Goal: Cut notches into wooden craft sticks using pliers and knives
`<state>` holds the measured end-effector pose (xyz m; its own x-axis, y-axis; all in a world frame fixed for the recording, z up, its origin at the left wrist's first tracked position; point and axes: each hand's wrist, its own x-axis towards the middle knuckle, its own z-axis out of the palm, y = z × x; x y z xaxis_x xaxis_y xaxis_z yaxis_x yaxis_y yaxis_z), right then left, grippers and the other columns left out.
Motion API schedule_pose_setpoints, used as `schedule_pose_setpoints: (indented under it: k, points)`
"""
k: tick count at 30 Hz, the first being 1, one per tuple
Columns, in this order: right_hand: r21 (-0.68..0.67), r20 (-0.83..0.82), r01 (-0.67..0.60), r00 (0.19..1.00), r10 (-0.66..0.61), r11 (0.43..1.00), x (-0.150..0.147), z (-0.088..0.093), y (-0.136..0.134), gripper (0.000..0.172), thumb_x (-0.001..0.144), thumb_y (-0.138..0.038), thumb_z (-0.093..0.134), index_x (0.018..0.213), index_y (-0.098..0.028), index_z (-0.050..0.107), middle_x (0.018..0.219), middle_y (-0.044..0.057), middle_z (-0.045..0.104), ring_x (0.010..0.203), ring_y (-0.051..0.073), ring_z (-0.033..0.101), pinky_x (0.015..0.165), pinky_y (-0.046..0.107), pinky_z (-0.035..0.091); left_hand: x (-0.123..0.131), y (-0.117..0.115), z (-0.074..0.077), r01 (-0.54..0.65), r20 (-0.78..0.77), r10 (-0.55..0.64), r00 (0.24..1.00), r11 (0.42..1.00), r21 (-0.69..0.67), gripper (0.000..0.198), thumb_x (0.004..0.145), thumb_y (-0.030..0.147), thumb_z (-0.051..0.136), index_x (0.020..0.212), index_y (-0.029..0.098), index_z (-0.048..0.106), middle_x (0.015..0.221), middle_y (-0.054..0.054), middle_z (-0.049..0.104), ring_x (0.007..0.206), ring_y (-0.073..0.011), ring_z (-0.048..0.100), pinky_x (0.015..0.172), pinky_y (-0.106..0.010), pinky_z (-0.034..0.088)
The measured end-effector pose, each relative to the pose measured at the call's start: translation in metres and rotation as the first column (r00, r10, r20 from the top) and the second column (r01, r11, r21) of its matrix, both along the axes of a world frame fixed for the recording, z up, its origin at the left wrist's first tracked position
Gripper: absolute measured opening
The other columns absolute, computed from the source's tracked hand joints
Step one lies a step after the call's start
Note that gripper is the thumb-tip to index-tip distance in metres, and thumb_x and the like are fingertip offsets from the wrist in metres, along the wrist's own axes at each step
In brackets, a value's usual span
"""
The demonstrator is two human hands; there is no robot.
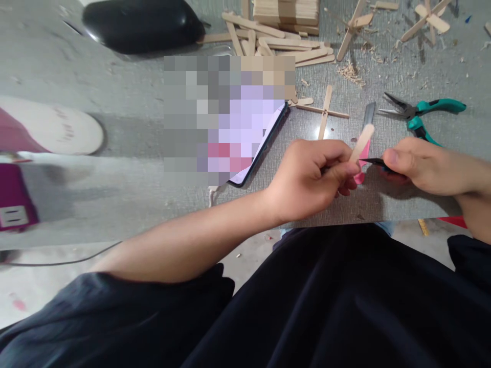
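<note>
Right of the middle of the frame, the left hand (312, 176) is clamped on a wooden stick (363, 140), pinched between thumb and fingers. The free end of this stick rises above the hand, toward the upper right. The right hand (429, 166), nearer to the right edge, is closed around a dark blade (376, 161), which points left. Its tip is just beside the stick, close to the left thumb; whether they touch, I cannot tell. Behind the stick, a pink-handled cutter (366, 153) lies on the grey table (130, 194). Above the right hand are pliers (409, 111) with green handles, their jaws spread. Above the left hand lies a small cross of sticks (325, 111), and to its left a phone (266, 135). Near the top of the frame, loose sticks (312, 55) lie beside wood shavings (352, 74).
</note>
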<state>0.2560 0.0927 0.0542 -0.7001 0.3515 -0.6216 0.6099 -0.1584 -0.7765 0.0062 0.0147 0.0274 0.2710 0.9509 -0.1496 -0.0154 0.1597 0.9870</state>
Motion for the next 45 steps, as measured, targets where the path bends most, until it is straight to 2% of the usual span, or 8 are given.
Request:
schedule_pose_setpoints:
  k: [3, 5, 9, 14, 23, 28, 36, 45]
  points:
    - [0.029, -0.027, -0.034, 0.999, 0.034, 0.999, -0.001, 0.003, -0.002, 0.089, 0.096, -0.108, 0.044, 0.063, -0.027, 0.033, 0.06, -0.004, 0.026, 0.054, 0.011, 0.022, 0.047, 0.035, 0.018, 0.001, 0.004, -0.004, -0.085, -0.012, 0.084, 0.996, 0.995, -0.057, 0.029, 0.104, 0.012, 0.072, 0.076, 0.019, 0.066, 0.07, -0.001, 0.08, 0.06, -0.0116, 0.076, 0.054, -0.017, 0.061]
    - [0.223, -0.002, -0.004, 1.0, 0.004, 0.975, -0.004, 0.005, -0.004, 0.089, 0.095, -0.109, 0.046, 0.063, -0.026, 0.035, 0.06, -0.004, 0.028, 0.055, 0.011, 0.026, 0.048, 0.035, 0.018, 0.0, 0.008, -0.007, -0.088, 0.012, 0.09, 0.996, 0.991, -0.1, 0.027, 0.104, 0.012, 0.073, 0.078, 0.019, 0.068, 0.068, -0.001, 0.079, 0.058, -0.0123, 0.076, 0.052, -0.017, 0.06]
    - [0.603, 0.037, 0.065, 0.993, -0.109, 0.795, -0.011, 0.007, -0.008, 0.089, 0.095, -0.109, 0.046, 0.063, -0.026, 0.037, 0.056, -0.003, 0.031, 0.053, 0.012, 0.029, 0.054, 0.038, 0.021, -0.002, 0.012, -0.008, -0.076, 0.061, 0.086, 0.994, 0.986, -0.151, 0.024, 0.105, 0.014, 0.077, 0.082, 0.018, 0.071, 0.069, -0.001, 0.081, 0.057, -0.0139, 0.078, 0.05, -0.019, 0.061]
    - [0.716, 0.063, 0.033, 0.992, -0.112, 0.698, -0.013, 0.004, -0.009, 0.088, 0.098, -0.107, 0.04, 0.063, -0.027, 0.038, 0.052, -0.002, 0.032, 0.051, 0.014, 0.03, 0.058, 0.04, 0.02, -0.003, 0.008, -0.004, -0.038, 0.083, 0.053, 0.995, 0.984, -0.172, 0.023, 0.106, 0.023, 0.081, 0.086, 0.017, 0.072, 0.072, -0.003, 0.082, 0.058, -0.0141, 0.078, 0.053, -0.02, 0.063]
    - [0.671, 0.073, 0.023, 0.993, -0.097, 0.741, -0.012, 0.002, -0.01, 0.083, 0.101, -0.102, 0.047, 0.065, -0.026, 0.044, 0.057, -0.001, 0.039, 0.057, 0.015, 0.035, 0.062, 0.04, 0.022, -0.004, 0.004, -0.003, 0.037, 0.126, -0.016, 0.992, 0.986, -0.16, 0.027, 0.104, 0.027, 0.083, 0.082, 0.019, 0.07, 0.074, -0.003, 0.083, 0.059, -0.0133, 0.077, 0.054, -0.02, 0.064]
    - [0.705, 0.069, 0.038, 0.99, -0.121, 0.708, -0.014, 0.003, -0.01, 0.083, 0.1, -0.103, 0.044, 0.066, -0.027, 0.043, 0.056, -0.001, 0.038, 0.055, 0.016, 0.035, 0.06, 0.041, 0.023, -0.004, 0.005, -0.006, 0.052, 0.143, -0.031, 0.989, 0.988, -0.143, 0.023, 0.104, 0.03, 0.083, 0.087, 0.019, 0.073, 0.078, -0.005, 0.085, 0.063, -0.0151, 0.08, 0.054, -0.021, 0.064]
    - [0.701, 0.075, 0.013, 0.993, -0.092, 0.713, -0.011, 0.001, -0.008, 0.086, 0.098, -0.106, 0.041, 0.066, -0.027, 0.043, 0.056, -0.001, 0.039, 0.056, 0.015, 0.033, 0.061, 0.041, 0.022, -0.005, 0.004, -0.007, 0.04, 0.116, -0.025, 0.993, 0.991, -0.127, 0.021, 0.103, 0.028, 0.082, 0.086, 0.018, 0.075, 0.076, -0.005, 0.084, 0.063, -0.0152, 0.079, 0.055, -0.021, 0.065]
    - [0.621, 0.12, -0.07, 0.993, -0.006, 0.781, -0.007, 0.004, -0.002, 0.092, 0.09, -0.115, 0.034, 0.064, -0.027, 0.039, 0.053, -0.001, 0.036, 0.055, 0.016, 0.032, 0.062, 0.04, 0.02, -0.008, 0.005, -0.006, 0.102, 0.093, -0.095, 0.991, 0.993, -0.067, 0.022, 0.102, 0.022, 0.079, 0.081, 0.019, 0.073, 0.07, -0.003, 0.08, 0.06, -0.0142, 0.076, 0.057, -0.021, 0.064]
